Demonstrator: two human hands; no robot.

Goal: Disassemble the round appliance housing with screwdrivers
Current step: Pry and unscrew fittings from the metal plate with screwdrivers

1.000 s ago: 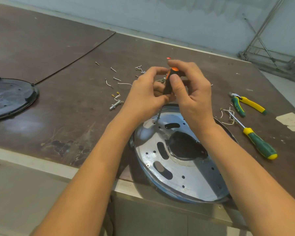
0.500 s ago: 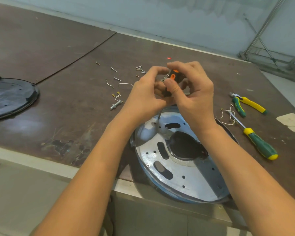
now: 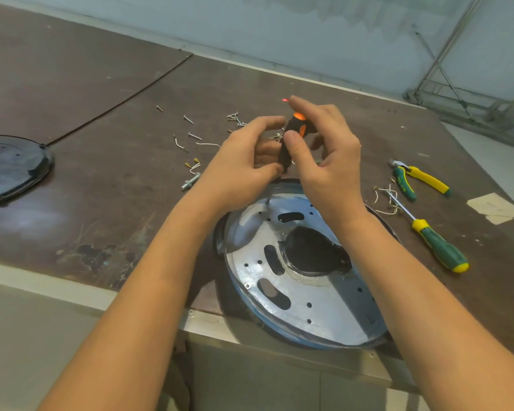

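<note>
Our right hand (image 3: pixel 324 161) pinches the top of the screwdriver (image 3: pixel 293 130) handle between thumb and forefinger. Our left hand (image 3: pixel 241 167) curls its fingers round the lower handle, thumb lifted clear. The shaft drops to a screw (image 3: pixel 267 202) at about 11 o'clock on the housing (image 3: pixel 279 327), which lies flat with its near rim at the front edge of the table (image 3: pixel 116 188). To do this turn well, we judge we should hold the shaft upright over the screw and press down through the right hand so the tip does not ride out. The left hand should steady rather than twist, and the housing may spin under the push. As for containers, the housing is the only dish-like thing. A silver plate (image 3: pixel 324 307) sits inside its blue rim, with slots and a dark central opening; what lies beneath we cannot tell. No tray holds the loose screws (image 3: pixel 190 134), scattered on the table at 11 o'clock. A spare screwdriver (image 3: pixel 439 247) lies at 3 o'clock, pliers (image 3: pixel 419 180) at 2 and a black cover (image 3: pixel 9 167) far off at 9.
</note>
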